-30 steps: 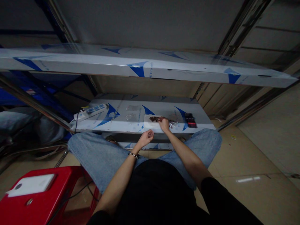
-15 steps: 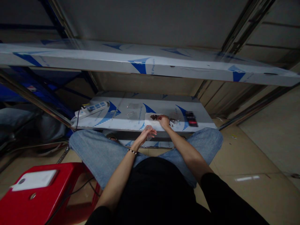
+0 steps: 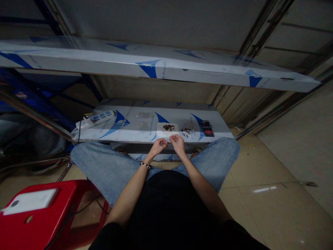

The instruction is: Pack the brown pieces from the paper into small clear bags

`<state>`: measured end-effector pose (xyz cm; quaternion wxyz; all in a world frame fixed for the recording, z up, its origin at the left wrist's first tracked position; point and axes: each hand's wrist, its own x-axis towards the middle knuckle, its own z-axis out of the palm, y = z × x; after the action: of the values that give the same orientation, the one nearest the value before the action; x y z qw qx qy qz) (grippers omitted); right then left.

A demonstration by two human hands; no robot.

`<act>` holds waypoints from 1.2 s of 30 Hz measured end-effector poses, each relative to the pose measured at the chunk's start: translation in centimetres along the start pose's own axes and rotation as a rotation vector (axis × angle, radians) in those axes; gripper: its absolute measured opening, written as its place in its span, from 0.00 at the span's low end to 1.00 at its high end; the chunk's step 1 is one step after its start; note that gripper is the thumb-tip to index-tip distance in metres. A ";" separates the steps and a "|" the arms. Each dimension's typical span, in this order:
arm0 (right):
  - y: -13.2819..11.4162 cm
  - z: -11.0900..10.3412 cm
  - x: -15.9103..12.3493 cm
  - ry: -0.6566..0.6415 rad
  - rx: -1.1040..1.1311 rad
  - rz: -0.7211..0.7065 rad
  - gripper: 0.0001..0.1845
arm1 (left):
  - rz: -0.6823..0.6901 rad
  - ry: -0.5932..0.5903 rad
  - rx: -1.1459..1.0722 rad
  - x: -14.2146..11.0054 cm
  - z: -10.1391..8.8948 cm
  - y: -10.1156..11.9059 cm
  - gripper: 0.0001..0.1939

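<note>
My left hand (image 3: 159, 146), with a beaded bracelet (image 3: 145, 165) at its wrist, is closed in front of the shelf's near edge. My right hand (image 3: 177, 143) is closed beside it, fingertips pinched and facing the left ones. What they hold, if anything, is too small to make out. Just beyond them, a white sheet (image 3: 160, 128) bears a heap of small dark brown pieces (image 3: 169, 127). To its right lies a clear plastic bag (image 3: 187, 130) with some dark bits at it.
Further clear plastic pieces (image 3: 142, 124) lie left of the sheet on the film-covered lower shelf (image 3: 125, 136). A power strip (image 3: 96, 119) sits at its left end, a blurred dark-and-red item (image 3: 208, 129) at its right. The upper shelf (image 3: 109, 62) spans above. A red stool (image 3: 23, 225) carries a white box-like object (image 3: 31, 201).
My right hand has left the brown pieces and drawn back toward me, close to my left hand. My left hand's spread fingers have closed. The view has shifted slightly.
</note>
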<state>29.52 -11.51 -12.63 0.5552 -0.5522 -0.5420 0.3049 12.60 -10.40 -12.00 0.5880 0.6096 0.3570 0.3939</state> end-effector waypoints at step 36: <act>-0.2 -1.8 10.1 -0.186 -0.749 -0.099 0.18 | -0.088 0.027 -0.179 -0.9 0.3 0.1 0.14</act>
<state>33.43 -2.57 -9.43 0.2778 -0.6599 -0.6898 0.1073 12.47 -11.38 -12.00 0.6519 0.5332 0.3546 0.4062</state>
